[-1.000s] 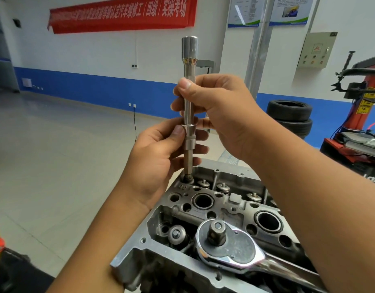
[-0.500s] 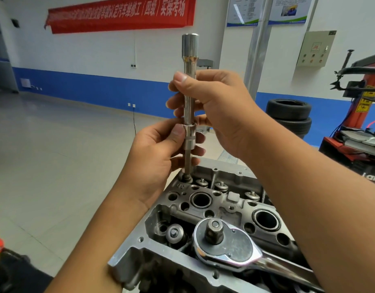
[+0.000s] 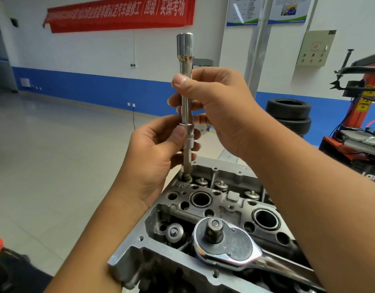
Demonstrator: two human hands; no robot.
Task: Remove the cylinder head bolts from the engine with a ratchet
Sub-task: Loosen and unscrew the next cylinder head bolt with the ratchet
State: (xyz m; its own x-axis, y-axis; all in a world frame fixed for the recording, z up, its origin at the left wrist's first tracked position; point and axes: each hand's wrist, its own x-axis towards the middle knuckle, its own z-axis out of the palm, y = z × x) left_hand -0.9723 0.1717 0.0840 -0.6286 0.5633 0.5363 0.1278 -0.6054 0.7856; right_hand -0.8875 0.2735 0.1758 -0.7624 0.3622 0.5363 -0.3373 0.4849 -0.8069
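two hands hold a long extension bar (image 3: 185,98) upright over a cylinder head (image 3: 205,208): right hand (image 3: 220,106) grips above, left hand (image 3: 152,153) pinches its lower socket (image 3: 188,136). a ratchet (image 3: 226,244) lies on the head, nearer the camera.

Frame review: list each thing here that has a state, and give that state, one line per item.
Extension bar: upright, lower end seated at the far left corner of the cylinder head, top drive end bare.
Ratchet: lying loose on the cylinder head, drive square up, nothing fitted, no hand on it.
Cylinder head: top uncovered, bores and valve springs exposed.
Left hand: grips the bar's lower collar.
Right hand: pinches the bar's upper shaft.
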